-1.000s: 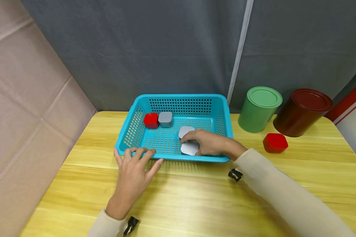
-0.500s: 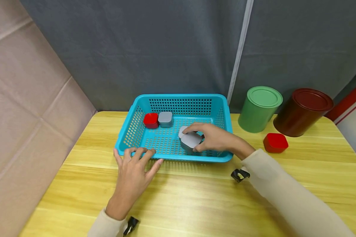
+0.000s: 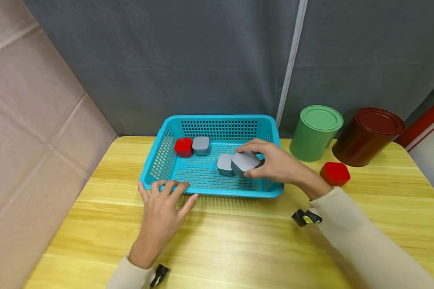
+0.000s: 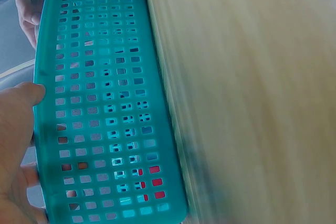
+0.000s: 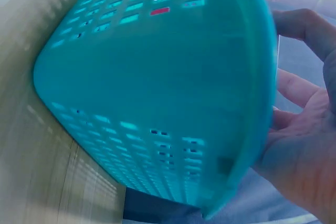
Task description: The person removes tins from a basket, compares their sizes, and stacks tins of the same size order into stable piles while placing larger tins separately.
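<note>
In the head view, my right hand (image 3: 275, 162) pinches a grey rounded-square block (image 3: 245, 161) between thumb and fingers. The block is tilted and overlaps a second grey block (image 3: 225, 164) on the floor of the blue perforated basket (image 3: 217, 192). My left hand (image 3: 162, 214) holds the basket's near left rim, fingers hooked over it. The left wrist view has the left thumb (image 4: 32, 93) at the rim. In the right wrist view the basket wall hides the held block. A red block (image 3: 183, 147) and another grey block (image 3: 201, 145) sit side by side at the basket's back left.
Right of the basket stand a green lidded can (image 3: 316, 134) and a dark red can (image 3: 369, 137). A red block (image 3: 335, 174) lies on the wooden table (image 3: 231, 249) before them. A grey curtain (image 3: 184, 60) hangs behind the table.
My right hand has lifted the grey block from the basket's front and carried it right and slightly back, uncovering the other grey block. My left hand stays on the rim.
</note>
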`<action>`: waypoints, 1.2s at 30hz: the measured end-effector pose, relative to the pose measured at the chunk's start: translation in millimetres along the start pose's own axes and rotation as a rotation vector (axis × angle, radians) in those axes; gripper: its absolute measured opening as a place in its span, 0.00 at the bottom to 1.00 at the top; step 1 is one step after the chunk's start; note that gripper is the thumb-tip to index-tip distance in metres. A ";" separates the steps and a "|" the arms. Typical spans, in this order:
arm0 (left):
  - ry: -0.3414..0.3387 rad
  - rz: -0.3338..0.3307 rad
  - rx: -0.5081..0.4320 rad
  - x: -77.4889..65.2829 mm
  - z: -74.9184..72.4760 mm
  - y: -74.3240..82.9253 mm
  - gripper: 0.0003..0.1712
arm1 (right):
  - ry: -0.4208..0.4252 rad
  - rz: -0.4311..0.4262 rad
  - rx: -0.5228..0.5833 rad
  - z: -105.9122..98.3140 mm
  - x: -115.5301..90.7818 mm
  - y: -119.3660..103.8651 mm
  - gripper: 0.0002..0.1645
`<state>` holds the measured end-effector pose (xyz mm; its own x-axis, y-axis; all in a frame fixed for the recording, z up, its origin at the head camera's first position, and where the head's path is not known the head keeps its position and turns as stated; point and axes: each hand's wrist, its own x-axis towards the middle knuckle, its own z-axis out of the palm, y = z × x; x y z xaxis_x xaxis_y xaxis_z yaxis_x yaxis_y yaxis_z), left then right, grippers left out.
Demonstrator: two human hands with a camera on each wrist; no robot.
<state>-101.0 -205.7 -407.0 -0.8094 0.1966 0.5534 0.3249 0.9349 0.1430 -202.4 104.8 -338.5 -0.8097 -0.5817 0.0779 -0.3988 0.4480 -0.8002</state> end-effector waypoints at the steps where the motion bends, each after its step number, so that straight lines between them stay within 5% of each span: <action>1: 0.001 0.000 0.000 0.0 -0.1 0.1 0.21 | 0.007 0.011 0.010 -2.2 -2.4 -0.3 0.33; 19: -0.004 -0.008 -0.007 -0.4 -0.8 0.9 0.21 | 0.190 0.130 0.040 -36.3 -52.5 3.3 0.35; 36: -0.014 -0.019 0.000 0.2 -1.2 2.2 0.20 | 0.337 0.344 -0.043 -68.8 -107.6 58.1 0.35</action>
<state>-99.8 -204.0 -405.6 -0.8221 0.1833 0.5390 0.3096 0.9385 0.1530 -168.1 240.2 -352.4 -0.9894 -0.1450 0.0071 -0.0948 0.6079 -0.7884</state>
